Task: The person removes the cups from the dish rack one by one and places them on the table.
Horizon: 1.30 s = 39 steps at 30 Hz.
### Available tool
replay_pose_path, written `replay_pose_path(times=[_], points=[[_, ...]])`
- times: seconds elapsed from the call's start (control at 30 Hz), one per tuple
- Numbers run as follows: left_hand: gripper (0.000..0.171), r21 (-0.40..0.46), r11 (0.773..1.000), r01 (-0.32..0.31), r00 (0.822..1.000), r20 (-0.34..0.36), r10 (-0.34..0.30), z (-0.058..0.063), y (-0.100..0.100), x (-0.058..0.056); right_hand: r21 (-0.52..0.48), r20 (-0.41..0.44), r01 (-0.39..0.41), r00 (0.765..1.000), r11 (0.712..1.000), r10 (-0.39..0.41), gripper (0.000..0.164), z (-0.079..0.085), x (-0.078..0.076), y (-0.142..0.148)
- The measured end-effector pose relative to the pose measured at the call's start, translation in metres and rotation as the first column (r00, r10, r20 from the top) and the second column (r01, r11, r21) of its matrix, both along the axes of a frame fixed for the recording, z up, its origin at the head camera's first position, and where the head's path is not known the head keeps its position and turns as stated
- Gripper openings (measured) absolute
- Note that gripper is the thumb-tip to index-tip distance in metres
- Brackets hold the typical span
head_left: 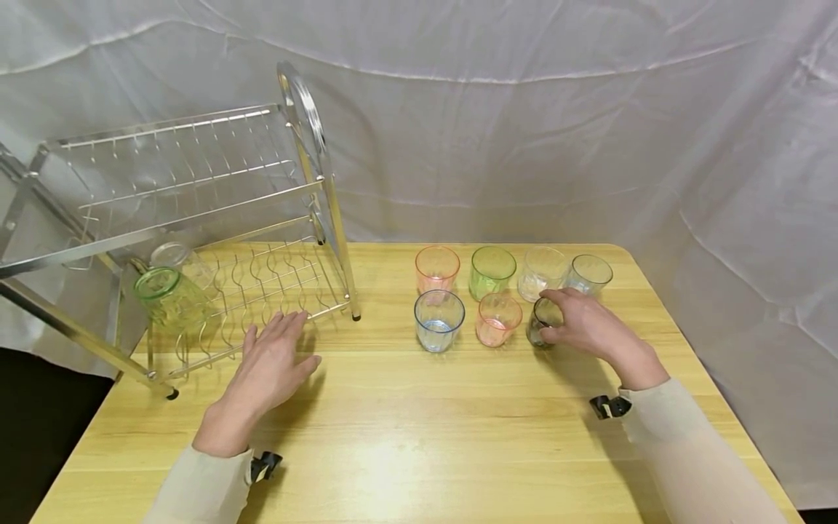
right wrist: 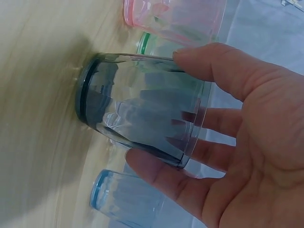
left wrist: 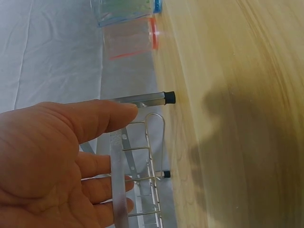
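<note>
My right hand [head_left: 585,324] grips a dark grey glass [right wrist: 142,104] at the right end of the front row, thumb on one side and fingers on the other. In the right wrist view the glass stands upright on the table. My left hand [head_left: 271,364] is by the lower front rail of a metal dish rack [head_left: 327,309], fingers extended and holding nothing. The left wrist view shows a bar [left wrist: 118,180] crossing in front of the fingers; whether they touch it I cannot tell. Left of the dark glass stand a small pink glass [head_left: 499,320] and a blue-rimmed glass [head_left: 439,324].
Behind stand a red-rimmed glass [head_left: 437,269], a green glass [head_left: 492,273], a clear glass [head_left: 542,273] and a bluish-grey glass [head_left: 591,275]. On the rack's lower tier a green glass [head_left: 173,298] leans beside a clear one [head_left: 186,262]. A grey curtain [head_left: 491,145] hangs behind the table.
</note>
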<state>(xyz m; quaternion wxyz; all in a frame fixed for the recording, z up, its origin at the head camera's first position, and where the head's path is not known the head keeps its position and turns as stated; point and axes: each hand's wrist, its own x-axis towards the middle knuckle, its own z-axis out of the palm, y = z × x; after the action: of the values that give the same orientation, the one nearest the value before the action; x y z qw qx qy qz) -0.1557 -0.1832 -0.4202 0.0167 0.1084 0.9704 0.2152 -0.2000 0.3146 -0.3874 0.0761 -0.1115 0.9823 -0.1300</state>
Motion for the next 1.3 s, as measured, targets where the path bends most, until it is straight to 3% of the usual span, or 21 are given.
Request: replay_pose_path(times=[0.23,0.47,0.7,0.9,1.07,1.2,1.3], points=[[0.087,0.017,0.999,0.027,0.999,0.044,-0.028,0.009,-0.003,-0.003,-0.002,-0.01,0.003,1.0,1.0,-0.003,0.08,-0.002,0.002,0.001],[0.088,0.1,0.995,-0.03,0.994,0.103,0.019,0.034,-0.021,-0.017,-0.005,-0.011,-0.005,1.0,1.0,0.005,0.081,-0.001,0.001,0.0],[0.08,-0.018,0.996,-0.084,0.995,0.043,0.085,0.069,-0.067,-0.041,-0.019,-0.012,0.003,1.0,1.0,-0.003,0.08,-0.004,0.001,0.0],[0.078,-0.152,0.972,-0.177,0.984,-0.006,0.178,0.098,-0.109,-0.059,-0.025,-0.027,-0.003,1.0,1.0,0.002,0.079,-0.005,0.001,-0.001],[0.089,-0.185,0.95,-0.253,0.964,0.037,0.264,0.104,-0.129,-0.066,-0.025,-0.029,-0.002,1.0,1.0,0.001,0.079,-0.007,0.001,0.0],[0.105,-0.158,0.943,-0.294,0.943,0.113,0.313,0.1,-0.133,-0.069,-0.03,-0.03,-0.003,1.0,1.0,0.002,0.079,-0.008,0.001,0.0],[0.109,-0.166,0.937,-0.306,0.938,0.116,0.327,0.097,-0.132,-0.071,-0.03,-0.035,0.0,0.999,1.0,-0.001,0.078,-0.009,0.001,0.0]])
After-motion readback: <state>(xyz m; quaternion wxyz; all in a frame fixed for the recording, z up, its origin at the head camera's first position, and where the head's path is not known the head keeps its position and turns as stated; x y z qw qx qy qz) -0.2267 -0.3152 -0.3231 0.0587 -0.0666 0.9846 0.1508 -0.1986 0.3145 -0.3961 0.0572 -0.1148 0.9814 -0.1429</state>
